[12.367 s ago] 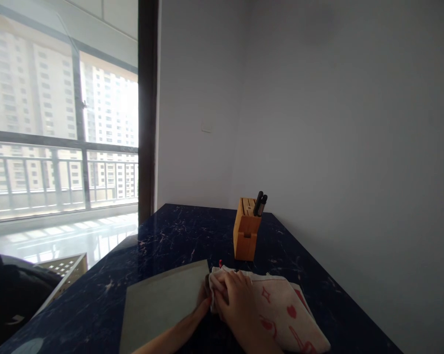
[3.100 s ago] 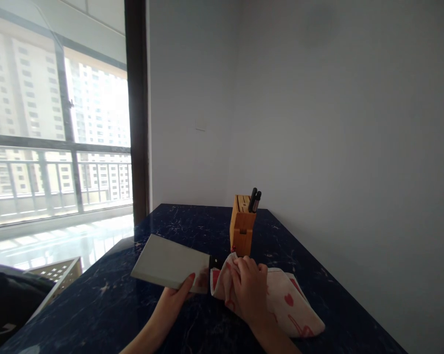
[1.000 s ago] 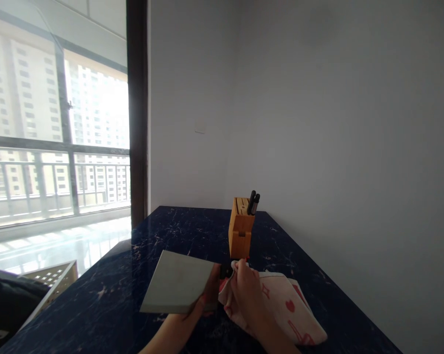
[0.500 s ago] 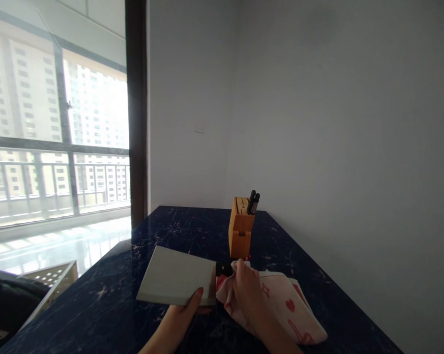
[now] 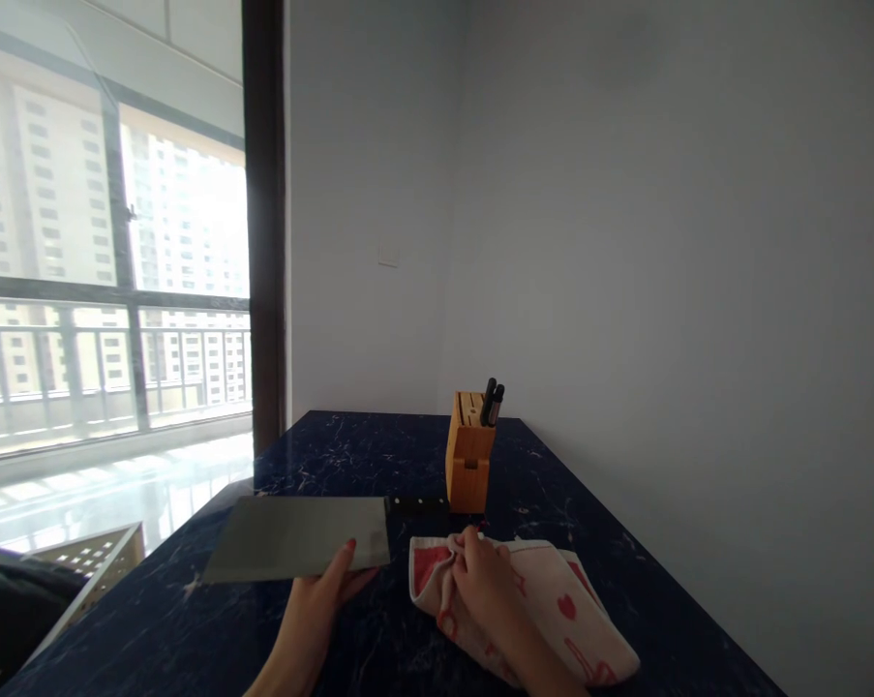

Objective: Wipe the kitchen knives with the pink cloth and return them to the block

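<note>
My left hand [image 5: 331, 578] grips a cleaver [image 5: 298, 537] by the lower edge of its broad blade, thumb on the upper face and fingers underneath. The cleaver's black riveted handle points right, toward the foot of the knife block, with no hand on it. My right hand [image 5: 484, 571] is closed on a bunched part of a pink and white towel [image 5: 553, 600] with red hearts. The rest of the towel spreads over the table to the right. Towel and cleaver are apart.
A wooden knife block [image 5: 469, 465] with two black-handled tools in its slots stands beyond my hands. Everything rests on a dark blue marbled table [image 5: 364, 450]. A grey wall [image 5: 661, 339] runs along the right; a perforated chair or basket edge [image 5: 95, 566] shows at lower left.
The cleaver has moved left, away from the towel, and its handle end has come free of the cloth. My right hand still grips the towel in nearly the same place.
</note>
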